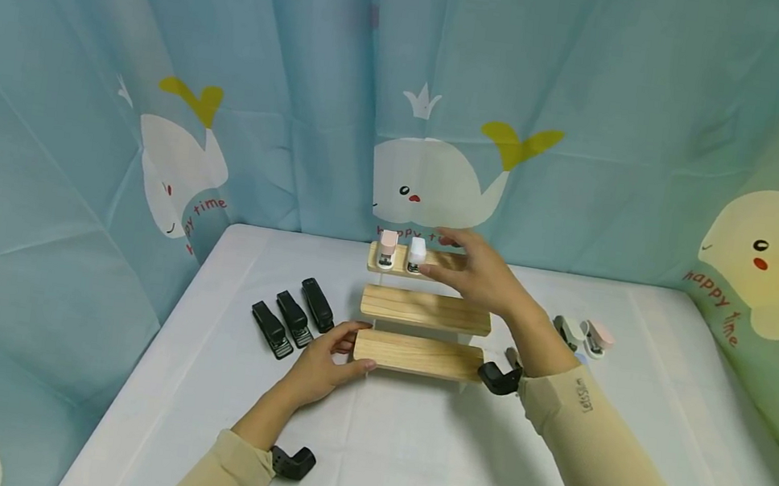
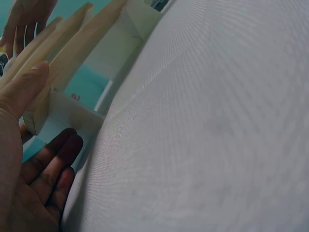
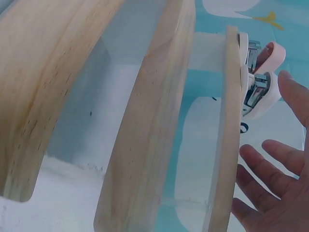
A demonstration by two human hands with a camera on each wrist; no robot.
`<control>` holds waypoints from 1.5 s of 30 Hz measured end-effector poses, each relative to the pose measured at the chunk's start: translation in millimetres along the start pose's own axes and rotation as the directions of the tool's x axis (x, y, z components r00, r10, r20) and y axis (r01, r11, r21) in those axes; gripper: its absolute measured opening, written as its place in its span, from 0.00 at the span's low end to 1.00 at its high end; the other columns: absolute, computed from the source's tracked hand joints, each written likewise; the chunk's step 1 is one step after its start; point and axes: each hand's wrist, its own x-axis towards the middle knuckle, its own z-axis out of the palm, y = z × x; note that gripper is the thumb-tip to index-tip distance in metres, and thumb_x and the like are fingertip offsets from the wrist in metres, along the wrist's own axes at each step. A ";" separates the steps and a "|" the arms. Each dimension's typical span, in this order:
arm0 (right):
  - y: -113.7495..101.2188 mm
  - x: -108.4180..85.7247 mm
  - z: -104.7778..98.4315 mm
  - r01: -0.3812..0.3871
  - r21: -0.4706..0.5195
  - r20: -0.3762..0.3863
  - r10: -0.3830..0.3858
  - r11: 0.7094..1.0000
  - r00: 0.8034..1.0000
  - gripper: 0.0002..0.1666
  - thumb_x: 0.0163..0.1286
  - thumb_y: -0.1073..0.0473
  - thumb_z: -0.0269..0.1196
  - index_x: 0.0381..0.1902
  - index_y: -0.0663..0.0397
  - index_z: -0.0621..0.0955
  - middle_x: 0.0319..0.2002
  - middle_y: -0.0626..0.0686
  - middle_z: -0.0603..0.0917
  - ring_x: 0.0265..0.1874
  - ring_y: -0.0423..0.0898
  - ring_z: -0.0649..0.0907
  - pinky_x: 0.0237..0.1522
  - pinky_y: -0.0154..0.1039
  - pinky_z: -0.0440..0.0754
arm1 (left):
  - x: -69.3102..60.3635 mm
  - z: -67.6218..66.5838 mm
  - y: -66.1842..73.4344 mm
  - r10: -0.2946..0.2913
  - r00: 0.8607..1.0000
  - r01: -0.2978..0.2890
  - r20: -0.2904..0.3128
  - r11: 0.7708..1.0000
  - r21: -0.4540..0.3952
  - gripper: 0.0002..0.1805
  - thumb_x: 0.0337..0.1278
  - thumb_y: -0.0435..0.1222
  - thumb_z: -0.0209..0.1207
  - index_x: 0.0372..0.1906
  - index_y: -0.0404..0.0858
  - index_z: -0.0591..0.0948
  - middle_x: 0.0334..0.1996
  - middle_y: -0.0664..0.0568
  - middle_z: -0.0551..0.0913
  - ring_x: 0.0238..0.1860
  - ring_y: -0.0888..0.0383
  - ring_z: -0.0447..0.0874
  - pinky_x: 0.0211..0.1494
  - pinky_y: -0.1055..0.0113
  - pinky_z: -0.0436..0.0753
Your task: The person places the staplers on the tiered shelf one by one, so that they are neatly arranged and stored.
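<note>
Wooden shelves, three: left fingers grip one, right fingers spread beside two staplers.

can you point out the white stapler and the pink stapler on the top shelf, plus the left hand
White stapler (image 1: 418, 251): head view, on its white upper cover.
Pink stapler (image 1: 387, 246): head view, on its pink upper cover.
Left hand (image 1: 318, 368): head view, on the back of the hand.
</note>
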 end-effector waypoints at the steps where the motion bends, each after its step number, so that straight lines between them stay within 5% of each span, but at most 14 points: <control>1: 0.8 -0.7 -0.9 0.002 0.005 0.002 -0.002 1.000 1.000 0.48 0.68 0.38 0.70 0.79 0.48 0.66 0.77 0.59 0.67 0.77 0.61 0.67 0.74 0.65 0.66 | 0.1 0.0 -0.3 0.000 1.000 0.000 -0.001 1.000 -0.001 0.33 0.58 0.54 0.73 0.69 0.62 0.75 0.56 0.55 0.84 0.56 0.56 0.81 0.64 0.51 0.77; 19: 15.6 -20.8 -19.1 0.014 -0.026 -0.022 -0.014 1.000 1.000 0.42 0.74 0.41 0.66 0.79 0.49 0.66 0.72 0.62 0.72 0.73 0.62 0.71 0.72 0.64 0.68 | -0.4 -0.4 0.8 0.010 1.000 -0.010 0.007 1.000 0.005 0.35 0.58 0.52 0.73 0.70 0.60 0.75 0.56 0.55 0.84 0.56 0.55 0.82 0.64 0.50 0.78; 36: 39.9 -38.1 -34.8 -0.066 -0.086 -0.056 0.061 0.994 0.997 0.41 0.75 0.38 0.62 0.79 0.45 0.65 0.71 0.59 0.73 0.62 0.58 0.74 0.55 0.57 0.73 | 0.1 -0.8 0.5 0.003 1.000 -0.003 0.016 1.000 -0.005 0.34 0.59 0.53 0.73 0.70 0.62 0.74 0.57 0.55 0.84 0.56 0.56 0.82 0.63 0.50 0.78; 45: 46.1 -47.4 -38.6 -0.111 -0.061 -0.046 0.108 0.992 0.993 0.43 0.75 0.36 0.62 0.80 0.45 0.64 0.73 0.60 0.71 0.73 0.62 0.68 0.64 0.66 0.70 | -0.4 -1.0 0.9 0.000 1.000 0.000 0.010 1.000 0.000 0.35 0.58 0.53 0.73 0.70 0.60 0.75 0.57 0.55 0.84 0.56 0.55 0.81 0.64 0.50 0.77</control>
